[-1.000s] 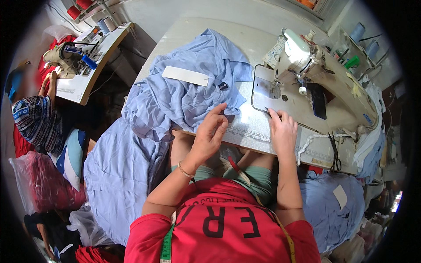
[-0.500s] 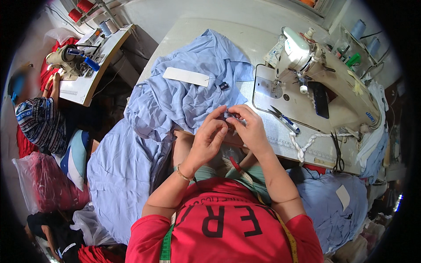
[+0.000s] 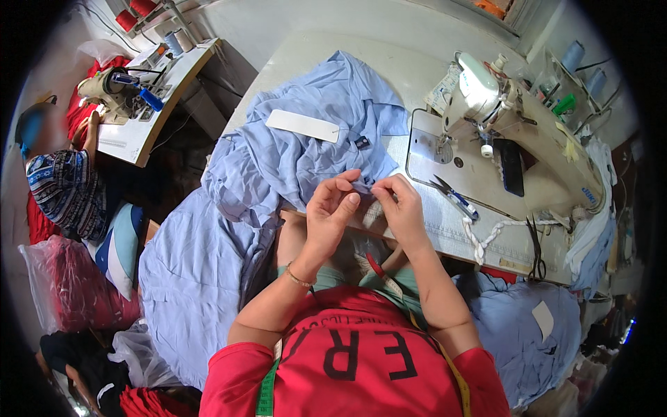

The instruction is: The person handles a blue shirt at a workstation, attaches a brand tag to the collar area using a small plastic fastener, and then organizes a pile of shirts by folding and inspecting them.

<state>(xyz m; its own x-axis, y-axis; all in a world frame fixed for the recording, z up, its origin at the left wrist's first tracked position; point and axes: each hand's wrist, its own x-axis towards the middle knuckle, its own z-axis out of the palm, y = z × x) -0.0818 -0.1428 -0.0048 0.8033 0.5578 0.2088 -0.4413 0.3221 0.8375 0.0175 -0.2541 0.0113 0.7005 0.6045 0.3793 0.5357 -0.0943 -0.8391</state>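
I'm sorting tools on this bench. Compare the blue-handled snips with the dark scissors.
The snips lie flat on the sewing machine bed beside the needle; the scissors sit at the table's near right edge. The snips have blue handles and look shorter; the scissors are dark all over and longer. Neither is in a hand.

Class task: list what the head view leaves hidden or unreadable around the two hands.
- Small blue piece: pinched between left hand and right hand; fingers cover most of it, shape unclear.
- Sewing machine needle: too small.
- Table near edge: hidden behind both hands.
- Blue fabric: folds hide its underside.
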